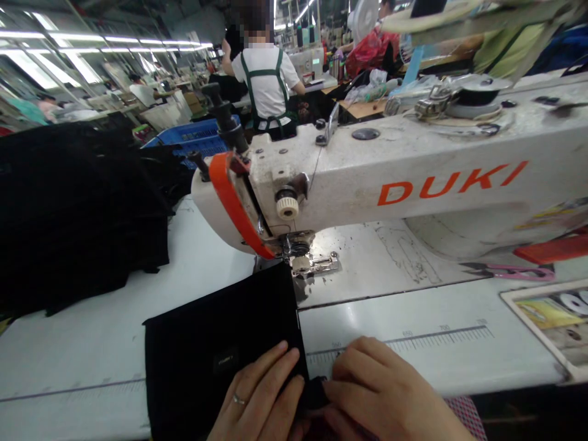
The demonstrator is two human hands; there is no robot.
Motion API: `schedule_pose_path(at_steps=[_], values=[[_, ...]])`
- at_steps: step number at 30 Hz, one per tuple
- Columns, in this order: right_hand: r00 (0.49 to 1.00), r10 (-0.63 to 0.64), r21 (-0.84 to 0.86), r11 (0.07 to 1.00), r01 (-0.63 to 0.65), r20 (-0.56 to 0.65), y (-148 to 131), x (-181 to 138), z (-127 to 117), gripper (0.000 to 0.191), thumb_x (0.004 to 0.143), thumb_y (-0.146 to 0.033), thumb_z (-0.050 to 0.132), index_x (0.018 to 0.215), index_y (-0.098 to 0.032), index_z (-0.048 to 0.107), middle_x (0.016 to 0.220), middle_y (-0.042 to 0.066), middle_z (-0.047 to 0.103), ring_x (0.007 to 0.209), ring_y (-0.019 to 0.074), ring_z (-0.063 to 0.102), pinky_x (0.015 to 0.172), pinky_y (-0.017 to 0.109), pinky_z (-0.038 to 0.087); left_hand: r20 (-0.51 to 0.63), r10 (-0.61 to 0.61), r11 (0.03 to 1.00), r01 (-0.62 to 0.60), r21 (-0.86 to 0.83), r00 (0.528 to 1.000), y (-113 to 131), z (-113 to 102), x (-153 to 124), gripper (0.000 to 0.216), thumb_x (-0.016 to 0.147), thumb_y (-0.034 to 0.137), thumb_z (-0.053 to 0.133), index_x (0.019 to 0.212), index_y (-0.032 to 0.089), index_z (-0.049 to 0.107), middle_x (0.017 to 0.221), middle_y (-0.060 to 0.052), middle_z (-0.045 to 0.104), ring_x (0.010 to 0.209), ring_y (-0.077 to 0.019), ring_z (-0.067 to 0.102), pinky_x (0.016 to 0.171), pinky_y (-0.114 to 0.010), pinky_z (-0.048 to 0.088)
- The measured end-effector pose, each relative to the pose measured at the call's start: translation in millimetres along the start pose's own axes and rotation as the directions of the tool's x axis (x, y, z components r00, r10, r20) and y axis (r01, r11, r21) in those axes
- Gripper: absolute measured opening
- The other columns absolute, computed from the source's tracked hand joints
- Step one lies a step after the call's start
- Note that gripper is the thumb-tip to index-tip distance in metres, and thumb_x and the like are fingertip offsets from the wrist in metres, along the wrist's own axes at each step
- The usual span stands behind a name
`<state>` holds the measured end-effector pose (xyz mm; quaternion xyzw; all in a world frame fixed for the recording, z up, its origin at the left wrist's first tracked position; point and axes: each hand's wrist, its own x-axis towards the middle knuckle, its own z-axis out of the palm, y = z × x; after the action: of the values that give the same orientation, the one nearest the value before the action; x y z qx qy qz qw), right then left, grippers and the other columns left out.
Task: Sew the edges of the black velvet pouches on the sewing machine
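A black fabric piece [193,343] with a small label [226,360] lies on the white table, its far corner at the needle area of the sewing machine [349,177]. My left hand [264,395] rests on the fabric near its right edge, fingers stretched out, a ring on one finger. Close beside it, my right hand [367,389] pinches a dark fold of the fabric at the near right edge. The presser foot [298,263] stands at the fabric's far corner; whether it presses on the cloth I cannot tell.
A heap of black fabric [78,214] covers the table's left side. Pink-handled snips [523,271] lie on the right, near a framed picture [551,318]. A printed ruler scale [404,343] runs along the table. Behind stand a blue crate [197,138] and a person in a green apron [266,79].
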<state>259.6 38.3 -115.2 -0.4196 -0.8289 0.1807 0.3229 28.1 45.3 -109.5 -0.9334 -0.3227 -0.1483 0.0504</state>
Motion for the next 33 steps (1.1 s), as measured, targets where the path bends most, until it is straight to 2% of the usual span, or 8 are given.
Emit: schedule_pose_path(at_steps=[6, 8, 10, 14, 19, 22, 27, 33], values=[[0.957, -0.283, -0.166, 0.943, 0.29, 0.066, 17, 22, -2, 0.03, 0.096, -0.021, 0.046, 0.121, -0.014, 0.061, 0.123, 0.009, 0.066, 0.112, 0.023, 0.059, 0.091, 0.037, 0.052, -0.01, 0.096, 0.995, -0.097, -0.013, 0.995, -9, -5, 7, 0.024, 0.099, 0.02, 0.046, 0.114, 0.021, 0.064, 0.12, -0.004, 0.067, 0.112, -0.017, 0.063, 0.094, -0.023, 0.053], [0.944, -0.326, -0.18, 0.927, 0.328, 0.039, 21, 25, 3, 0.03, 0.099, -0.02, 0.043, 0.12, -0.013, 0.063, 0.121, 0.008, 0.067, 0.108, 0.0218, 0.062, 0.09, 0.036, 0.054, 0.005, 0.113, 0.989, -0.112, -0.097, 0.994, -16, -13, 14, 0.023, 0.099, 0.02, 0.046, 0.111, 0.022, 0.065, 0.114, 0.0, 0.07, 0.106, -0.0136, 0.066, 0.091, -0.019, 0.054], [0.943, -0.332, -0.205, 0.923, 0.327, 0.008, 22, 26, 6, 0.029, 0.1, -0.019, 0.041, 0.114, -0.015, 0.066, 0.117, 0.008, 0.069, 0.102, 0.0218, 0.065, 0.087, 0.036, 0.055, 0.025, 0.041, 0.98, -0.036, -0.194, 0.999, -25, -21, 25, 0.022, 0.097, 0.021, 0.048, 0.11, 0.022, 0.065, 0.112, 0.001, 0.071, 0.103, -0.0128, 0.066, 0.09, -0.02, 0.055], [0.923, -0.383, -0.269, 0.893, 0.36, -0.034, 20, 29, 7, 0.027, 0.099, -0.012, 0.043, 0.104, -0.016, 0.069, 0.107, 0.006, 0.073, 0.093, 0.0208, 0.068, 0.081, 0.035, 0.057, 0.086, -0.106, 0.982, 0.118, -0.149, 0.991, -40, -21, 48, 0.037, 0.093, 0.016, 0.05, 0.13, 0.018, 0.054, 0.136, -0.007, 0.056, 0.127, -0.0226, 0.051, 0.104, -0.041, 0.05], [0.93, -0.365, -0.276, 0.899, 0.34, -0.044, 19, 34, 4, 0.024, 0.097, -0.011, 0.048, 0.099, -0.02, 0.07, 0.102, 0.004, 0.074, 0.089, 0.0187, 0.069, 0.079, 0.03, 0.057, 0.175, -0.052, 0.993, 0.07, -0.1, 0.983, -46, -6, 57, 0.044, 0.092, 0.018, 0.055, 0.136, 0.017, 0.048, 0.146, -0.009, 0.046, 0.137, -0.0263, 0.04, 0.109, -0.049, 0.043], [0.934, -0.356, -0.271, 0.902, 0.336, -0.024, 22, 36, 8, 0.023, 0.096, -0.01, 0.049, 0.098, -0.02, 0.07, 0.102, 0.004, 0.073, 0.087, 0.0177, 0.068, 0.077, 0.029, 0.057, 0.16, -0.023, 0.995, 0.038, -0.096, 0.987, -50, -6, 59, 0.041, 0.094, 0.019, 0.052, 0.135, 0.016, 0.048, 0.144, -0.01, 0.049, 0.137, -0.0264, 0.04, 0.109, -0.049, 0.043], [0.926, -0.36, -0.265, 0.91, 0.32, -0.117, 30, 44, 16, 0.028, 0.097, -0.01, 0.044, 0.094, -0.018, 0.07, 0.097, 0.006, 0.073, 0.081, 0.0183, 0.067, 0.07, 0.03, 0.057, 0.157, -0.012, 0.994, 0.028, -0.103, 0.987, -59, -5, 67, 0.035, 0.097, 0.022, 0.049, 0.131, 0.014, 0.052, 0.138, -0.01, 0.054, 0.135, -0.0264, 0.041, 0.111, -0.048, 0.04], [0.941, -0.32, -0.215, 0.917, 0.337, 0.113, 33, 58, -3, 0.033, 0.1, -0.017, 0.038, 0.11, -0.015, 0.069, 0.112, 0.01, 0.069, 0.093, 0.0227, 0.065, 0.077, 0.035, 0.058, 0.199, 0.004, 0.996, 0.015, -0.091, 0.98, -74, 1, 83, 0.035, 0.096, 0.019, 0.05, 0.13, 0.01, 0.05, 0.132, -0.011, 0.055, 0.132, -0.0281, 0.042, 0.113, -0.049, 0.037]])
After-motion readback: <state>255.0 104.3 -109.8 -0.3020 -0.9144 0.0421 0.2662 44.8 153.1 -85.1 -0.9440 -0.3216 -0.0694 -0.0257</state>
